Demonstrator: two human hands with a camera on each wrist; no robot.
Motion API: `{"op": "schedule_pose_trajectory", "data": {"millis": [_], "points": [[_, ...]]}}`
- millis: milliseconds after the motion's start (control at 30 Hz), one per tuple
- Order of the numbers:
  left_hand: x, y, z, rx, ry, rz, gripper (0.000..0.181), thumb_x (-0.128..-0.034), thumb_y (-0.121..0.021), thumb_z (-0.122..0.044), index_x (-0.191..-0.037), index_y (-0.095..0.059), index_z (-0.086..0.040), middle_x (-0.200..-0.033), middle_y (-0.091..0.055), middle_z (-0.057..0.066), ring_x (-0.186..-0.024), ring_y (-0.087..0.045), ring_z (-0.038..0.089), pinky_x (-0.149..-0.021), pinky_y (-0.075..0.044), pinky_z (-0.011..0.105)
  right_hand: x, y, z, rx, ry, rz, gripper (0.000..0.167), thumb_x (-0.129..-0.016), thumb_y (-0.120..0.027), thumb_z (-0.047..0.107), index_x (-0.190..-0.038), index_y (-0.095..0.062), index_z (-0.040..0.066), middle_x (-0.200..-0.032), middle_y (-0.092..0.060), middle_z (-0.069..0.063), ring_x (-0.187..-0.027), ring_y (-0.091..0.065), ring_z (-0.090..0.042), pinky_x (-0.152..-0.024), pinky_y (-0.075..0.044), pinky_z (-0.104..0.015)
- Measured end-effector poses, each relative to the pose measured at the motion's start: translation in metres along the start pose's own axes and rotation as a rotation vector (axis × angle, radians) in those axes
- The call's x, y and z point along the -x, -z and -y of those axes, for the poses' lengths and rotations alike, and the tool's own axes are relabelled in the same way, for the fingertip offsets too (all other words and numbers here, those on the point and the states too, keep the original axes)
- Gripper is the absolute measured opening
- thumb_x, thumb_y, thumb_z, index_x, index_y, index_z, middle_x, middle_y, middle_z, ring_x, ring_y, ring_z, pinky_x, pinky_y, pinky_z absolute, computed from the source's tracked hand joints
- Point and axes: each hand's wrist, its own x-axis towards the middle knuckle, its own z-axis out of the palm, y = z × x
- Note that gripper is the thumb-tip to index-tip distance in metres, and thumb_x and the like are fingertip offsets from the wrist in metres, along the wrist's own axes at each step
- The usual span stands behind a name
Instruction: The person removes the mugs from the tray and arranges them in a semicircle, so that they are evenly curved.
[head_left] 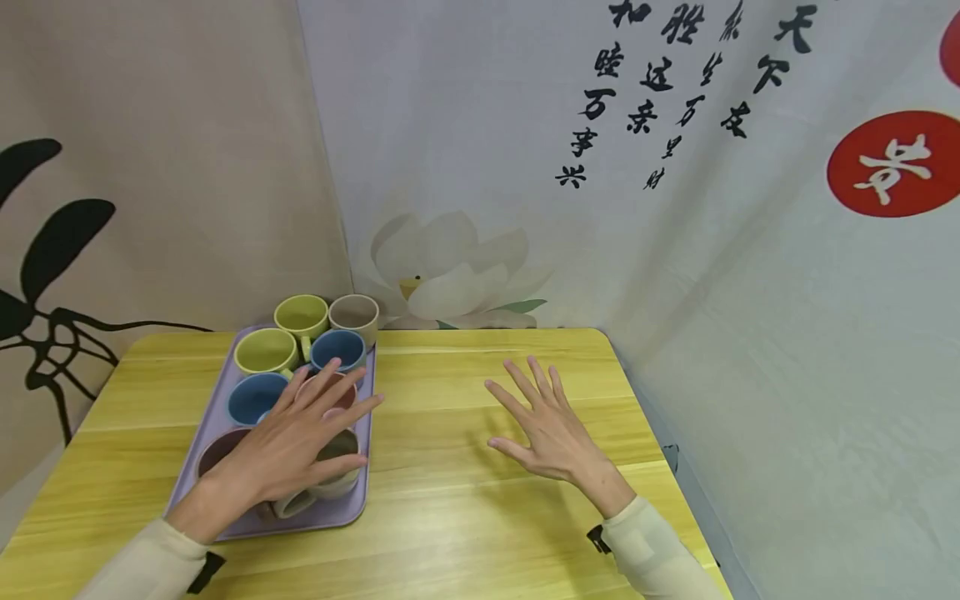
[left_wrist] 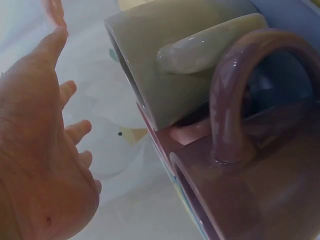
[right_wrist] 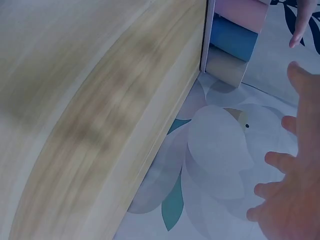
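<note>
A purple tray [head_left: 345, 515] on the left of the table bears several mugs. The left hand [head_left: 288, 446], fingers spread, is over the front mugs and partly hides them; whether it touches any cannot be told. In the left wrist view the left hand [left_wrist: 45, 145] is beside a grey mug [left_wrist: 145, 55] and a purple-brown mug [left_wrist: 270, 170], holding neither. Two green mugs [head_left: 262, 350], two blue mugs [head_left: 255, 396] and a beige mug [head_left: 355, 313] show behind it. Spread and holding nothing, the right hand [head_left: 551, 429] is above the table, right of the tray.
The wooden table [head_left: 442, 517] meets a printed cloth backdrop [head_left: 465, 125] at its back edge. More cloth hangs along the right side, past a grey strip [head_left: 675, 467]. Mug handles stick out among the crowded mugs. Dark bands circle both wrists.
</note>
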Motion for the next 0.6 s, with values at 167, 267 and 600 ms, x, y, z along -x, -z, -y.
{"op": "schedule_pose_trajectory", "data": {"millis": [167, 267, 600], "points": [[0.005, 0.000, 0.001, -0.017, -0.005, -0.027, 0.082, -0.1022, -0.078, -0.061, -0.173, -0.046, -0.036, -0.185, -0.038, 0.013, -0.176, -0.021, 0.048, -0.146, 0.006, 0.060, 0.000, -0.002, 0.002, -0.040, -0.019, -0.019, 0.087, -0.107, -0.067, 0.067, -0.179, -0.034, 0.031, -0.190, -0.025, -0.015, -0.175, -0.017, -0.054, -0.136, -0.021, -0.081], [0.009, 0.001, 0.002, -0.014, 0.000, -0.029, 0.082, -0.1036, -0.075, -0.062, -0.175, -0.043, -0.038, -0.185, -0.039, 0.012, -0.177, -0.019, 0.046, -0.146, 0.010, 0.057, -0.001, -0.003, 0.004, -0.064, -0.038, -0.017, 0.090, -0.106, -0.069, 0.064, -0.180, -0.031, 0.032, -0.191, -0.021, -0.013, -0.176, -0.014, -0.053, -0.137, -0.018, -0.081], [0.022, 0.001, 0.012, -0.028, 0.028, -0.062, 0.081, -0.1036, -0.075, -0.063, -0.174, -0.046, -0.036, -0.186, -0.034, 0.014, -0.181, -0.005, 0.035, -0.145, 0.016, 0.053, -0.003, -0.011, 0.017, -0.148, -0.033, -0.067, 0.085, -0.111, -0.061, 0.065, -0.181, -0.028, 0.029, -0.192, -0.017, -0.012, -0.176, -0.015, -0.053, -0.137, -0.018, -0.081]]}}
